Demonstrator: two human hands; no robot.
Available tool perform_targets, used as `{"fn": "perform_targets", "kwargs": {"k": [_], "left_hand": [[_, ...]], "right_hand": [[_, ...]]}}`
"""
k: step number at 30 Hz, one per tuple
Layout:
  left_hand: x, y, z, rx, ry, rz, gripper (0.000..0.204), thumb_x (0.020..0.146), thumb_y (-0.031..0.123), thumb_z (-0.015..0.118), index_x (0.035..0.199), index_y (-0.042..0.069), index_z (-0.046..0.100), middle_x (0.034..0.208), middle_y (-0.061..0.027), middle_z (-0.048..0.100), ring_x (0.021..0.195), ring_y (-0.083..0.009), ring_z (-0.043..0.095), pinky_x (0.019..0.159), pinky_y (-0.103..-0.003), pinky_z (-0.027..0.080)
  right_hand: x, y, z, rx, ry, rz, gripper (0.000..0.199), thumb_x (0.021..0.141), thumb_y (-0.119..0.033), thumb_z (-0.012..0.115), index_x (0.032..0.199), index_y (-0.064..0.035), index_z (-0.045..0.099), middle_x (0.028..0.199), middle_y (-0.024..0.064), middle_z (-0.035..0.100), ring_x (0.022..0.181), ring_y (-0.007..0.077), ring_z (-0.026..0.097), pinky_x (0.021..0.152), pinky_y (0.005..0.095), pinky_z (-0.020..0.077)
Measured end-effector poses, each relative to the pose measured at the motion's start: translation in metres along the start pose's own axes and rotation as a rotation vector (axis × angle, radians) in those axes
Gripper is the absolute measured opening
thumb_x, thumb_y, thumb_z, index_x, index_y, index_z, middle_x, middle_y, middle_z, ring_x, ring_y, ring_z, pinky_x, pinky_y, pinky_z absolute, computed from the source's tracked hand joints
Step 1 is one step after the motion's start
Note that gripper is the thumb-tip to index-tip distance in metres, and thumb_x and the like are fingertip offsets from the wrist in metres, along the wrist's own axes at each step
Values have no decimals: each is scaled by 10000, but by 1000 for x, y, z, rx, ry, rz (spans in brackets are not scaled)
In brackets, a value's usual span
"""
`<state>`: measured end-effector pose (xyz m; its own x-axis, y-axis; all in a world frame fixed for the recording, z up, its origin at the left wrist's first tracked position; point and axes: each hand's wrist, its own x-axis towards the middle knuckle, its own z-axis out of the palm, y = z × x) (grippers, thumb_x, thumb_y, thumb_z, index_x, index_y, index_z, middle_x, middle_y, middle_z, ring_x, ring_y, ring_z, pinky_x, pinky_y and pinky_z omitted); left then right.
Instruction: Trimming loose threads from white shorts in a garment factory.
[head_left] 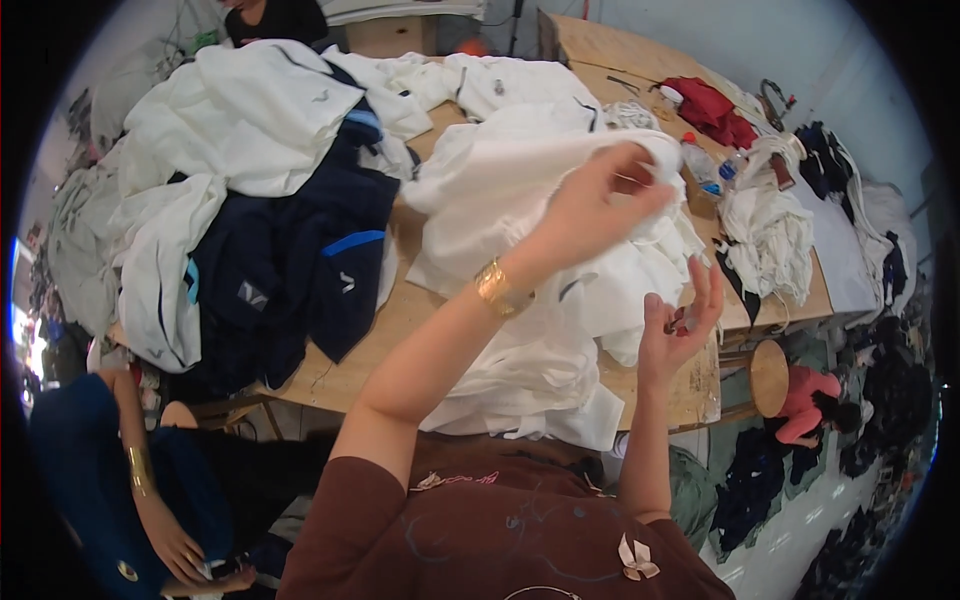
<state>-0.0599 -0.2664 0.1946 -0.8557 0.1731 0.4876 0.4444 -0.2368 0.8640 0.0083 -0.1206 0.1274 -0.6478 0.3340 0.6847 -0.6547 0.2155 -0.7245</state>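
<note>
My left hand, a gold cuff on its wrist, is raised over a heap of white garments. Its fingers curl together in front of white cloth; what they pinch, if anything, is too small to make out. To the right and nearer me, my right hand is held up with its palm turned inward. Thumb and forefingers stand upright, while the lower fingers bend around a small dark metallic thing of unclear kind. More white garments hang over the table's near edge against my body.
Navy and white garments are piled at left on the wooden table. White cloth, red cloth and a plastic bottle lie at right. A seated co-worker is at lower left, another person at right beside a round stool.
</note>
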Motion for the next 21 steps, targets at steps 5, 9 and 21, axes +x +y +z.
{"fn": "perform_targets", "kwargs": {"k": [5,9,21], "left_hand": [[-8,50,12,497,-272,403,283,904,254,488,1084,48,563,950,-74,584,842,-206,518,760,-330,420],[3,67,-19,1193,-353,176,299,879,221,513,1139,77,550,977,-94,595,991,-236,523,877,-355,395],[11,131,-63,2158,-520,632,815,442,213,781,1200,103,501,1137,-40,524,1037,-154,498,967,-275,371]], "right_hand": [[34,-7,10,-74,17,-89,486,716,-10,679,1167,-23,501,1035,42,567,651,19,477,505,129,340],[82,-13,-17,-84,75,-81,245,738,46,569,969,4,637,809,-9,609,659,13,489,551,148,381],[155,-67,-61,-178,190,-311,162,752,34,577,894,-2,647,786,-10,627,686,22,530,591,158,410]]}}
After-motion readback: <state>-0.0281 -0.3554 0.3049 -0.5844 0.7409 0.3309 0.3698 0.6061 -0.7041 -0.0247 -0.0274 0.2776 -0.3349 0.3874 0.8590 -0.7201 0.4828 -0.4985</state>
